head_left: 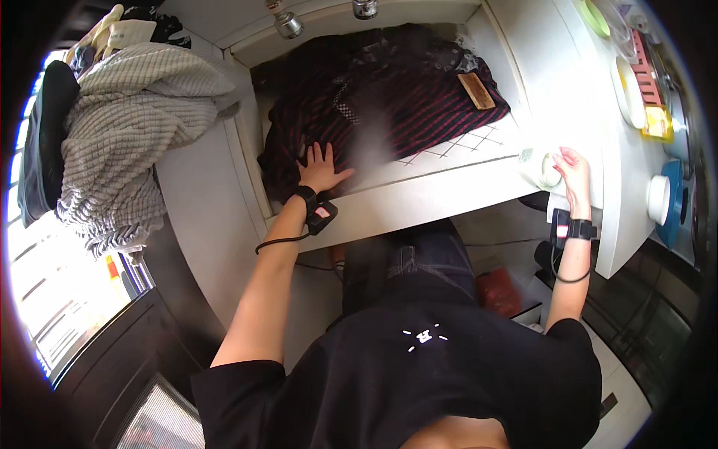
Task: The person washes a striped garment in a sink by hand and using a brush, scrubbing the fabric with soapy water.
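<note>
A dark shirt with red and black stripes [419,112] lies spread in a white basin [419,187], in front of me. My left hand [320,173] rests palm down on its near left part, fingers spread. On the shirt's right side lies a wooden scrubbing brush [474,91]. To the right of the basin, my right hand [573,168] has its fingers closed at the edge of a small, pale, rounded object [550,170], seemingly a container or soap dish. Glare on the white counter blurs its outline, and its exact kind cannot be made out.
Metal taps [289,27] stand over the basin's far side. A grey waffle-knit cloth [142,112] is heaped at the left. On the right, a shelf carries a yellow packet [657,123], a white bowl [658,200] and a blue lid-like item [675,202].
</note>
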`<state>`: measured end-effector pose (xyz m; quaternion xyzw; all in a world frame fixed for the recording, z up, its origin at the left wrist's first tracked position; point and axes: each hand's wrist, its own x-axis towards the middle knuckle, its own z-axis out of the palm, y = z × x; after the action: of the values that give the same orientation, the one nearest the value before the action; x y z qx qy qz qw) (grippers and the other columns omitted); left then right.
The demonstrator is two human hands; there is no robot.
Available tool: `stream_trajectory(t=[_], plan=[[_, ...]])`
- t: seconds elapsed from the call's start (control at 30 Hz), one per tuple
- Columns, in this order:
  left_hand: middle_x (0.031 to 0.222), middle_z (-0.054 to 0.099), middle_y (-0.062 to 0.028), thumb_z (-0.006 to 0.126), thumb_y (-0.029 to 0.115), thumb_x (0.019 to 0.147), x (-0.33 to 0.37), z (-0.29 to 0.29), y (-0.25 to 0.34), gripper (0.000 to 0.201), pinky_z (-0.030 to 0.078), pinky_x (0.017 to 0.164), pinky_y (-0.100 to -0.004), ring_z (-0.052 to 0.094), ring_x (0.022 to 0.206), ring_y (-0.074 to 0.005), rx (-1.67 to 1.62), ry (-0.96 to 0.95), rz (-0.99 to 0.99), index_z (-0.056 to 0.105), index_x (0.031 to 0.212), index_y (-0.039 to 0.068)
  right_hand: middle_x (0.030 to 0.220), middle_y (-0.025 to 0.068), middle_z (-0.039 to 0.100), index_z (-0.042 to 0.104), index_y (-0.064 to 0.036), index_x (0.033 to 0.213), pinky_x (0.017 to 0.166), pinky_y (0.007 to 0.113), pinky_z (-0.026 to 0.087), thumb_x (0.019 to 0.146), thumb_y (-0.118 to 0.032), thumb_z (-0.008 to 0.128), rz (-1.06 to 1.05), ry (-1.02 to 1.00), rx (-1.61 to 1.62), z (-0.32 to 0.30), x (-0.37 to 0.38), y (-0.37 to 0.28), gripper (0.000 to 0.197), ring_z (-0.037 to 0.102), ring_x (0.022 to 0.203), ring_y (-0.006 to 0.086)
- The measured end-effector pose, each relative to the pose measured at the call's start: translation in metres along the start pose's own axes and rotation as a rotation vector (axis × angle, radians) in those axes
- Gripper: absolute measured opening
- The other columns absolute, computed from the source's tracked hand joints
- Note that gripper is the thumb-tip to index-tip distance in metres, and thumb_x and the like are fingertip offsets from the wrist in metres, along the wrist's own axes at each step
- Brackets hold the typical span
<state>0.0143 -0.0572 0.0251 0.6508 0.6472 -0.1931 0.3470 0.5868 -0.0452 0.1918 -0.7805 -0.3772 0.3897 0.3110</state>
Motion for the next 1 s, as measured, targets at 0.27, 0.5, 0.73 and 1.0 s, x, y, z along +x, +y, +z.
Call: stream_trajectory(t=[0.27,0.5,0.73,1.0], plan=[[0.121,0.056,-0.0165,0.073,0.044,0.072,0.029,-0.009,0.071,0.077,0.048,0.089,-0.0485,0.056,0.113,-0.0356,0.092,0.280,0.448,0.047,0.142,0.026,0.113,0.0082,0.065,0.059,0.0043,0.123,0.089,0.025,0.050,0.095,-0.007,0.060,-0.085,-0.655,0.503,0.214,-0.005,-0.092,0.030,0.062,0.101,0.0141],[0.095,0.071,-0.0139,0.060,0.018,0.077,0.011,-0.017,0.085,0.037,0.054,0.077,-0.0458,0.068,0.086,-0.0334,-0.118,0.084,0.665,0.071,0.113,0.017,0.071,-0.0012,0.061,0.071,0.0004,0.095,0.054,0.022,0.040,0.095,-0.023,0.063,-0.116,-0.836,0.163,0.367,0.054,-0.083,0.025,0.051,0.059,0.0069],[0.094,0.073,-0.0121,0.064,0.048,0.086,0.018,-0.037,0.074,0.042,0.054,0.079,-0.0396,0.069,0.089,-0.0296,-0.427,-0.178,0.733,0.074,0.108,0.013,0.092,0.0214,0.068,0.069,-0.0005,0.094,0.081,0.045,0.052,0.089,-0.019,0.061,-0.973,-1.024,-0.594,0.415,0.072,-0.015,0.021,0.066,0.089,0.0404],[0.163,0.009,-0.0166,0.051,0.074,0.085,0.050,-0.008,0.005,0.101,0.012,0.118,-0.0584,0.009,0.150,-0.0357,0.020,0.090,0.240,0.015,0.157,0.014,0.104,0.0208,0.066,0.059,0.0016,0.107,0.083,0.049,0.054,0.093,-0.017,0.050,-0.822,-0.380,-1.296,0.342,0.209,0.023,0.026,0.065,0.094,0.0429]])
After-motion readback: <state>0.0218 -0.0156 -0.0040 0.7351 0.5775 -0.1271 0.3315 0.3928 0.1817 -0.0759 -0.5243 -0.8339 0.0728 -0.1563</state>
